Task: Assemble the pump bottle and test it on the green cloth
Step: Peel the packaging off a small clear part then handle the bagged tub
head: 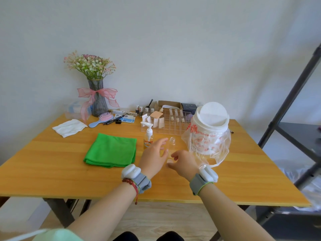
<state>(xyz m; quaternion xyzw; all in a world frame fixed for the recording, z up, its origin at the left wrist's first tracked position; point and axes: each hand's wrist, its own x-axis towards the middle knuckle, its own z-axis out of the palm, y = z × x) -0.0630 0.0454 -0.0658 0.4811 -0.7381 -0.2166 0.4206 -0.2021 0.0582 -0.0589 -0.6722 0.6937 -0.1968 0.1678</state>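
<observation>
- Both hands sit over the desk, left hand and right hand close together.
- Left fingers are spread wide, holding nothing.
- Right fingers curl loosely; whether they grip anything cannot be told.
- A clear bottle stands just beyond the fingers.
- The pump bottle stands just left of the left fingers, with the green cloth further left.

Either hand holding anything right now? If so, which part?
Cannot tell for sure. Left hand and right hand close around a small clear bottle near its lower body, but contact is blurred. Pump bottle stands untouched beside them.
</observation>
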